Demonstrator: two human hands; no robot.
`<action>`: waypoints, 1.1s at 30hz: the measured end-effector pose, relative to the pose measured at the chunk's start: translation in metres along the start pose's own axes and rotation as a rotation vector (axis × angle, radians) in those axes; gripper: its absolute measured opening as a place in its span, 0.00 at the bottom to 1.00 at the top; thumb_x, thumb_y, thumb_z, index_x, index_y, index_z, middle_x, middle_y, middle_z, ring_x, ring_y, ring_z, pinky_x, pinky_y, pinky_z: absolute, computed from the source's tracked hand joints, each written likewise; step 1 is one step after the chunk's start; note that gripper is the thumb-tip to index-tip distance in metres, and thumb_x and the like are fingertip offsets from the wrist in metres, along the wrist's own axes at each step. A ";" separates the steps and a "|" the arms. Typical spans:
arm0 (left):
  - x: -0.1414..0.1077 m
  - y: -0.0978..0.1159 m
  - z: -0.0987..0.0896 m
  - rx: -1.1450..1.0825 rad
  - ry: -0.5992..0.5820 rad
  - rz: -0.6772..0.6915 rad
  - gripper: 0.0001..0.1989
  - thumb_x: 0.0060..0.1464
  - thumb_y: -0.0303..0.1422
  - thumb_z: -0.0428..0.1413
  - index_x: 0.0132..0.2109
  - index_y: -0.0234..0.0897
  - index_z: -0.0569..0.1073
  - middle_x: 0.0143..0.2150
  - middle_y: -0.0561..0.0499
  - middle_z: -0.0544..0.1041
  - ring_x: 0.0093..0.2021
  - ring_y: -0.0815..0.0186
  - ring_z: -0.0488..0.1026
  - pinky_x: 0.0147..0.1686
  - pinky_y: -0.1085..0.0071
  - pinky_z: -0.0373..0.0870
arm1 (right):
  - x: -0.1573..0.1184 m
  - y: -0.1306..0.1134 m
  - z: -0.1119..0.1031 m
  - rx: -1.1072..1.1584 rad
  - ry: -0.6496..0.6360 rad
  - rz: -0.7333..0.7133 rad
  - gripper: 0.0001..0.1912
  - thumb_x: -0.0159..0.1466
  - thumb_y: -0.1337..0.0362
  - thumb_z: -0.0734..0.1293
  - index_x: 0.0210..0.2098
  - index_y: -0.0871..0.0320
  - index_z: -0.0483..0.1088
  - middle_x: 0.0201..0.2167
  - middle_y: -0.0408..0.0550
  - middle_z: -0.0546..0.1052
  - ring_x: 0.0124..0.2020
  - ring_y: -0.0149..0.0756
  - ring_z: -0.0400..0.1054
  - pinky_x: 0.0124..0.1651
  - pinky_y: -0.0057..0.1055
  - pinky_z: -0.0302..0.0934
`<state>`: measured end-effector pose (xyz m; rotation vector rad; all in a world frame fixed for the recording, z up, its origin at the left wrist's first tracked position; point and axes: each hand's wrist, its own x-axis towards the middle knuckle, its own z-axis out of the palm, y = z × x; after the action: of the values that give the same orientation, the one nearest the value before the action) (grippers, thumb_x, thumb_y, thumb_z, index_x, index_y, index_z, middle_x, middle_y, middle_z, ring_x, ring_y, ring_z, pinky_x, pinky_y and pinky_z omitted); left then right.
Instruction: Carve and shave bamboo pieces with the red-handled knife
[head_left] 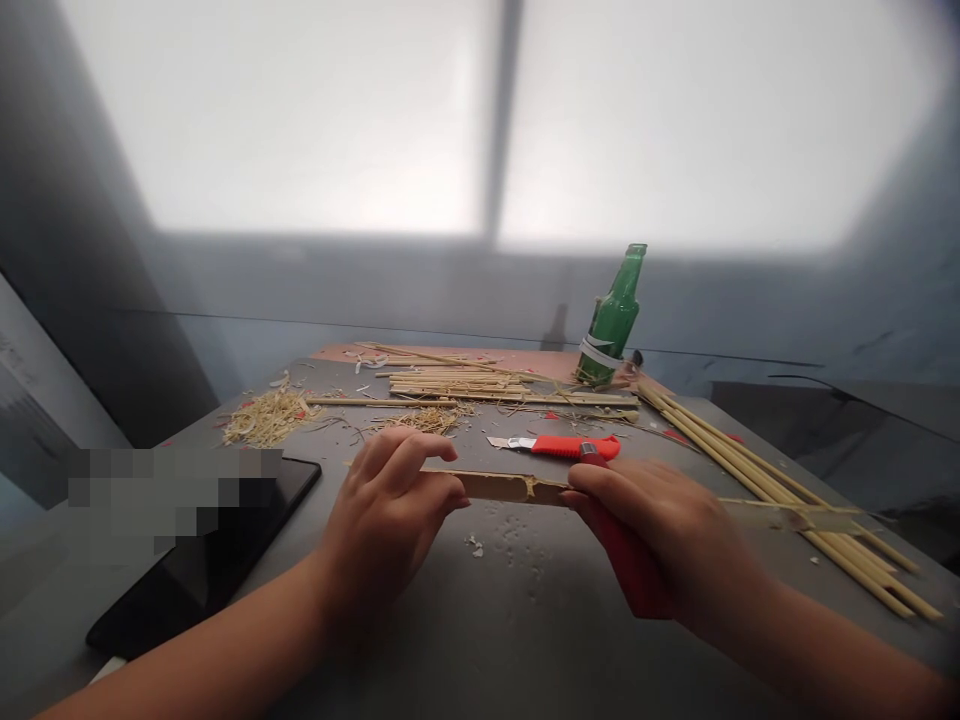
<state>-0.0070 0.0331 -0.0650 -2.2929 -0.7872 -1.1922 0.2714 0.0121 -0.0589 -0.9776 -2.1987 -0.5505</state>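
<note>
A split bamboo piece point(495, 487), its hollow side and a node facing me, lies level between my hands, just above the table. My left hand point(390, 500) has its thumb and index finger around the near left part, the other fingers curled. My right hand point(667, 520) grips the bamboo farther right, together with a dark red flat item point(626, 565) that has a small metal part at its upper end; its kind I cannot make out. Beyond the right end of the bamboo, a strip continues past my wrist. Just behind lies a red utility knife point(566, 446), blade out to the left.
A green bottle point(611, 320) stands tilted-looking at the back right. Thin bamboo sticks point(457, 383) lie at the back, more bamboo sticks point(795, 510) at the right. Shavings point(266, 415) are heaped back left; a black phone or tablet point(217, 560) lies by my left arm.
</note>
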 end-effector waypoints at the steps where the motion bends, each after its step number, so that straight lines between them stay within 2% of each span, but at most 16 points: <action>1: 0.000 0.000 0.000 0.021 -0.011 0.006 0.09 0.65 0.28 0.56 0.34 0.40 0.76 0.44 0.48 0.76 0.45 0.57 0.71 0.44 0.59 0.73 | 0.000 0.000 0.000 -0.003 0.004 -0.011 0.13 0.75 0.60 0.58 0.42 0.54 0.73 0.30 0.49 0.79 0.27 0.38 0.69 0.31 0.34 0.60; 7: 0.000 0.003 0.003 0.110 -0.039 0.001 0.12 0.67 0.27 0.52 0.33 0.39 0.74 0.45 0.47 0.75 0.48 0.57 0.68 0.47 0.59 0.71 | -0.002 -0.001 0.001 -0.022 -0.022 -0.020 0.15 0.76 0.60 0.56 0.43 0.54 0.72 0.29 0.48 0.79 0.26 0.39 0.69 0.31 0.35 0.59; 14: 0.000 0.004 0.003 0.082 -0.008 -0.034 0.11 0.66 0.26 0.53 0.34 0.40 0.73 0.42 0.48 0.76 0.45 0.58 0.69 0.45 0.62 0.69 | 0.001 0.003 0.000 -0.026 -0.023 -0.003 0.14 0.75 0.59 0.57 0.44 0.55 0.73 0.30 0.49 0.80 0.27 0.40 0.72 0.32 0.35 0.62; 18: 0.002 0.006 0.000 0.020 -0.002 -0.034 0.10 0.66 0.25 0.53 0.35 0.41 0.72 0.38 0.54 0.80 0.41 0.62 0.71 0.44 0.64 0.66 | 0.004 0.005 -0.005 -0.022 -0.022 0.101 0.12 0.73 0.59 0.59 0.45 0.53 0.74 0.31 0.50 0.81 0.27 0.42 0.73 0.28 0.33 0.62; 22: 0.000 0.005 0.002 -0.029 -0.064 -0.026 0.12 0.65 0.22 0.50 0.35 0.40 0.72 0.31 0.56 0.80 0.35 0.64 0.72 0.39 0.67 0.67 | 0.004 0.008 -0.008 -0.001 -0.021 0.202 0.12 0.72 0.57 0.60 0.46 0.51 0.74 0.29 0.48 0.81 0.26 0.41 0.74 0.27 0.32 0.62; 26: -0.006 0.002 0.008 -0.085 -0.217 0.009 0.20 0.58 0.16 0.45 0.47 0.37 0.75 0.32 0.52 0.82 0.32 0.63 0.76 0.33 0.67 0.72 | 0.006 0.011 -0.009 0.006 -0.032 0.244 0.11 0.71 0.56 0.61 0.43 0.51 0.74 0.27 0.45 0.79 0.23 0.38 0.72 0.24 0.30 0.59; 29: -0.008 0.000 0.009 -0.102 -0.267 0.012 0.27 0.54 0.14 0.42 0.55 0.33 0.73 0.35 0.48 0.84 0.33 0.60 0.79 0.33 0.66 0.76 | 0.006 0.014 -0.009 0.008 -0.055 0.272 0.10 0.72 0.56 0.61 0.42 0.51 0.73 0.26 0.44 0.79 0.22 0.37 0.71 0.24 0.29 0.58; 31: -0.010 -0.001 0.009 -0.157 -0.262 -0.038 0.27 0.55 0.14 0.42 0.57 0.33 0.72 0.39 0.47 0.84 0.36 0.60 0.80 0.35 0.66 0.77 | 0.004 0.015 -0.008 0.011 -0.068 0.288 0.09 0.72 0.56 0.61 0.42 0.51 0.72 0.26 0.43 0.78 0.22 0.35 0.70 0.24 0.28 0.57; 33: -0.011 -0.003 0.009 -0.230 -0.256 -0.117 0.22 0.61 0.17 0.45 0.57 0.34 0.73 0.39 0.48 0.85 0.37 0.61 0.80 0.37 0.67 0.78 | 0.003 0.016 -0.007 0.018 -0.070 0.290 0.09 0.72 0.55 0.61 0.42 0.51 0.71 0.25 0.42 0.78 0.21 0.35 0.69 0.24 0.28 0.57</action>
<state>-0.0086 0.0376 -0.0783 -2.6599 -0.9279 -1.1006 0.2852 0.0198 -0.0499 -1.2955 -2.0672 -0.3661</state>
